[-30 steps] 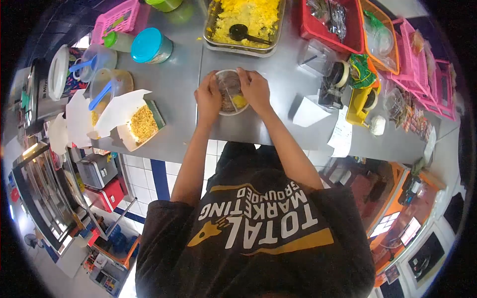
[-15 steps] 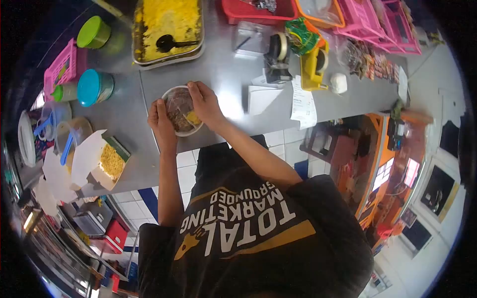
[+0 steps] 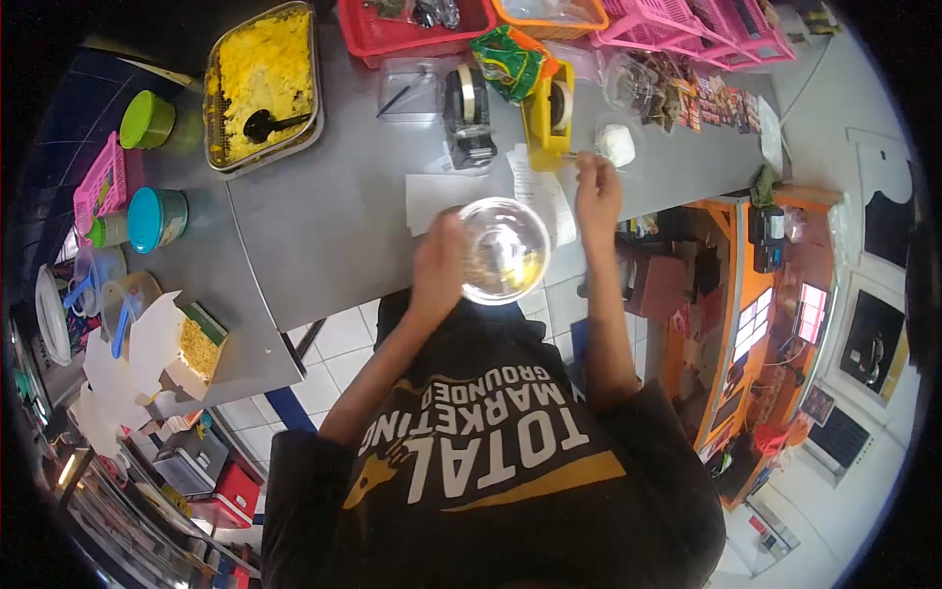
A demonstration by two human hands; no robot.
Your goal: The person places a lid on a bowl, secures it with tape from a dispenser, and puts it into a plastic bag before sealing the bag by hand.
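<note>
A round bowl with a shiny clear lid (image 3: pixel 504 251) is off the table's front edge, in front of my shirt. My left hand (image 3: pixel 441 260) grips its side, fingers wrapped on the rim. Yellow and brown food shows through the lid. My right hand (image 3: pixel 598 187) is raised beside the yellow tape dispenser (image 3: pixel 549 116), its fingers pinched together near the dispenser's front end; what they hold, if anything, is too small to tell. A black tape dispenser (image 3: pixel 469 118) stands to the left, with white papers (image 3: pixel 444 194) in front of it.
A tray of yellow food (image 3: pixel 265 74) with a black scoop lies at the back left. Green (image 3: pixel 147 120) and turquoise tubs (image 3: pixel 157 219) and an open noodle box (image 3: pixel 196 351) stand left. Red (image 3: pixel 417 37) and pink baskets (image 3: pixel 687 27) line the back.
Both hands were on the bowl over the table. The left hand has carried it right, past the table edge, and the right hand has let go and moved to the yellow dispenser.
</note>
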